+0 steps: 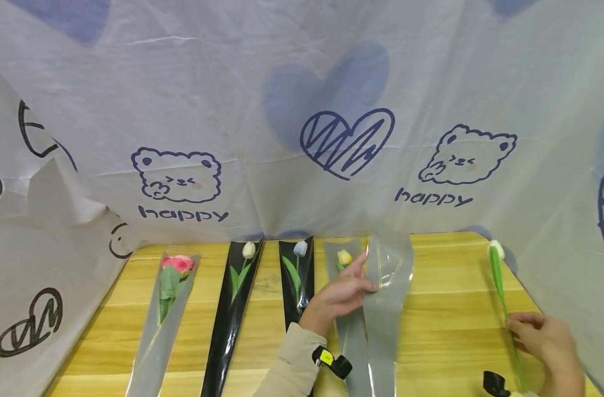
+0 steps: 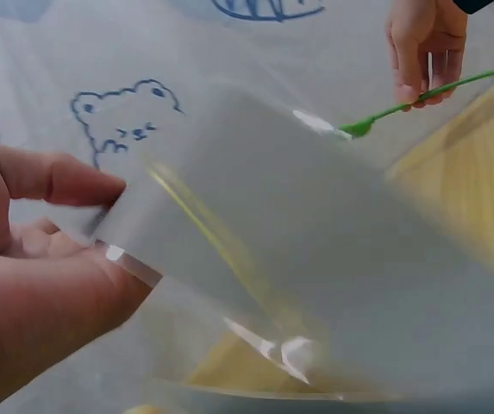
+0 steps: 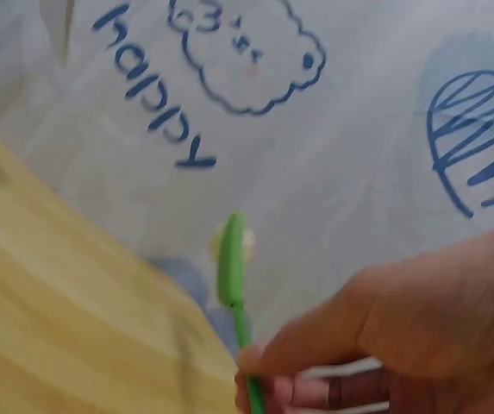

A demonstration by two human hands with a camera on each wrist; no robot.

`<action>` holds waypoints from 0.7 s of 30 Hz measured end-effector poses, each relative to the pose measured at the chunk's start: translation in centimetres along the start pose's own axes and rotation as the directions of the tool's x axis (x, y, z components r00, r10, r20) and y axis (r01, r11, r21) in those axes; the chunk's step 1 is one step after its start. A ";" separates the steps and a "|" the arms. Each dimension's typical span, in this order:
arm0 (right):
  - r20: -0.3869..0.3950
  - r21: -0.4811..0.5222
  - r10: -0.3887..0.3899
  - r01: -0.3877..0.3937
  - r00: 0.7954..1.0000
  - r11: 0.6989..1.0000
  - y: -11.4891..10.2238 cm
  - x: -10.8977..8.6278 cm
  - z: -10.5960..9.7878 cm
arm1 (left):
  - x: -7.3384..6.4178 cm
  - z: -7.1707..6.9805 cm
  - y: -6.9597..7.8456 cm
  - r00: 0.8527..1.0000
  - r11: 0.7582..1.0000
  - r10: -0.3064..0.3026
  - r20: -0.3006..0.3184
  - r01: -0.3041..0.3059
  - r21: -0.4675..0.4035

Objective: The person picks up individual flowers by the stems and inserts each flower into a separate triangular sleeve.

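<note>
My left hand (image 1: 343, 295) pinches the edge of a grey, see-through flower sleeve (image 1: 388, 320) between thumb and fingers; the left wrist view has this sleeve (image 2: 315, 216) spread across it, blurred. At the right, my right hand (image 1: 547, 336) pinches the green stem of an artificial white tulip (image 1: 497, 252), its bloom pointing away from me. Seen from the right wrist, the tulip's green leaf (image 3: 230, 267) covers most of the bloom. Just left of the held sleeve, partly behind my left hand, lies a yellow tulip (image 1: 344, 257) in another grey sleeve.
Further left on the wooden table (image 1: 446, 309) lie a blue tulip (image 1: 300, 248) and a white tulip (image 1: 249, 250) in black sleeves. A pink rose (image 1: 179, 264) in a grey sleeve lies leftmost. A printed white cloth (image 1: 262, 138) hangs behind the table and at both sides.
</note>
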State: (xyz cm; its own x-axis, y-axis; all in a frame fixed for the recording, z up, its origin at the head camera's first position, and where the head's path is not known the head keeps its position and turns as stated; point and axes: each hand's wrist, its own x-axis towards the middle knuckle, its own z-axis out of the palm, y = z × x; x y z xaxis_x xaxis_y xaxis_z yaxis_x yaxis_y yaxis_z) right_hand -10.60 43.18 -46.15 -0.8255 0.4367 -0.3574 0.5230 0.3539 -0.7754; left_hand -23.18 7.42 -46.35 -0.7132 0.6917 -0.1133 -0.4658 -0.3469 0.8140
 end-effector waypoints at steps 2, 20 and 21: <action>-0.059 0.070 -0.037 0.041 0.998 0.997 -0.9 -0.5 0.3 | -0.6 -0.2 0.7 1.000 1.000 0.007 0.021 -0.007 -0.012; -0.246 0.826 -0.340 0.380 0.908 0.416 -6.5 -4.2 2.2 | -5.7 -3.6 5.0 0.985 0.978 0.161 0.065 -0.168 0.123; -0.247 0.842 -0.358 0.382 0.901 0.382 -6.6 -4.2 2.4 | -5.6 -3.8 4.9 0.985 0.978 0.161 0.053 -0.167 0.125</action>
State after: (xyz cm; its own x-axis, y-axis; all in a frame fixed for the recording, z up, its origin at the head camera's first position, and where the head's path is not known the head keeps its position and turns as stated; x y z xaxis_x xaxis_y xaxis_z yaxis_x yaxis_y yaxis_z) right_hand -11.13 37.02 -40.74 -0.8784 0.4705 0.0841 -0.2944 -0.3941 -0.8706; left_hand -23.51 -0.58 -43.89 -0.7502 0.6593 0.0500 -0.2708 -0.3753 0.8865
